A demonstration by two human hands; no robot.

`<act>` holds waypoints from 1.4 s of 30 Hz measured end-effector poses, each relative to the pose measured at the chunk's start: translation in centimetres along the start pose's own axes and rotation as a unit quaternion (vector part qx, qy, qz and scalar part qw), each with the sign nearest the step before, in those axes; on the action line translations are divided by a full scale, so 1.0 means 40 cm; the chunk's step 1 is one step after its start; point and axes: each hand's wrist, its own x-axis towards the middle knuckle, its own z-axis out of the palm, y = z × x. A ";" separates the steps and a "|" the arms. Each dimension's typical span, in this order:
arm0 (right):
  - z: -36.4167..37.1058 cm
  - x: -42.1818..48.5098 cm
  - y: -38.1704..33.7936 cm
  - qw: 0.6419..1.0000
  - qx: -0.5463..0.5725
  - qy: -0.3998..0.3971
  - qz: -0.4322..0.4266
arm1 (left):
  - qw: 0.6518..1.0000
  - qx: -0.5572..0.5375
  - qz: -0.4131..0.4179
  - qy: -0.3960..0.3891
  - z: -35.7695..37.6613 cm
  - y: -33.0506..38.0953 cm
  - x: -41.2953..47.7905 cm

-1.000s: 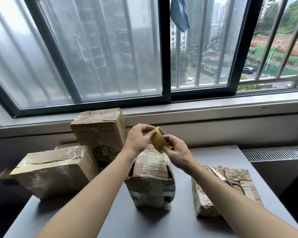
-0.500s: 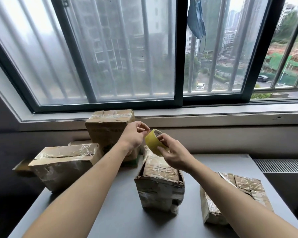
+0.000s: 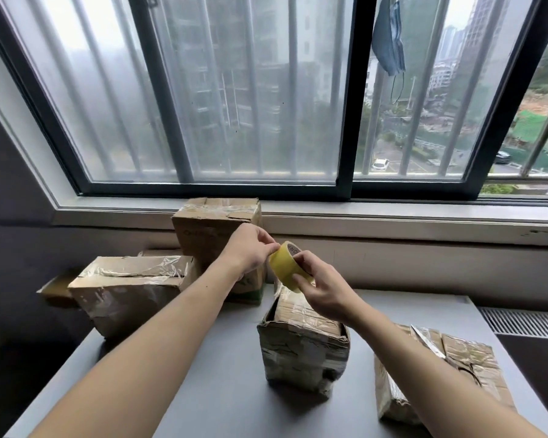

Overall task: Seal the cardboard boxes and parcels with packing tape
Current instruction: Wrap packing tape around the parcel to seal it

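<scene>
A yellow roll of packing tape [image 3: 284, 267] is held in the air above a small worn cardboard box [image 3: 302, 346] that stands in the middle of the grey table [image 3: 222, 390]. My right hand [image 3: 321, 287] grips the roll from below and behind. The thumb and forefinger of my left hand [image 3: 250, 251] pinch at the roll's upper left edge. A flat parcel [image 3: 475, 365] lies at the right, partly under my right forearm. A tape-covered box [image 3: 130, 289] sits at the left and a taller box [image 3: 209, 229] behind it.
Scissors [image 3: 431, 343] lie on the flat parcel, half hidden by my forearm. A window sill [image 3: 393, 216] and a barred window run along the back. A blue face mask [image 3: 388, 42] hangs on the window frame. A floor vent [image 3: 522, 322] is at the right.
The camera has swung up and to the left, so the boxes sit further right in view. Both hands stay on the tape roll, and my left fingers have closed in on its edge.
</scene>
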 end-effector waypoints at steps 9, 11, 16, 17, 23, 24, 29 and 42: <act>0.006 -0.012 0.011 0.994 -0.086 -0.037 -0.052 | 1.000 -0.001 0.005 -0.019 0.004 0.018 -0.021; 0.000 -0.017 0.014 0.993 -0.101 -0.028 -0.061 | 0.998 -0.024 -0.032 -0.053 -0.009 0.010 -0.009; 0.008 -0.022 0.016 0.985 -0.136 -0.040 -0.094 | 0.988 -0.056 -0.093 -0.113 -0.025 -0.011 0.012; 0.011 -0.022 0.017 0.985 -0.134 -0.043 -0.104 | 0.987 -0.052 -0.095 -0.119 -0.028 -0.009 0.012; 0.013 -0.023 0.018 0.988 -0.115 -0.025 -0.100 | 0.992 -0.062 -0.064 -0.090 -0.019 0.002 -0.002; 0.012 -0.025 0.019 0.991 -0.102 -0.020 -0.090 | 0.991 -0.094 -0.070 -0.062 -0.017 0.000 0.000; 0.008 -0.019 0.016 0.997 -0.054 -0.004 -0.053 | 0.983 -0.159 -0.061 -0.075 -0.006 -0.003 -0.001; 0.012 -0.018 0.016 0.997 -0.030 0.029 -0.065 | 0.997 -0.035 0.042 -0.047 -0.016 0.006 -0.001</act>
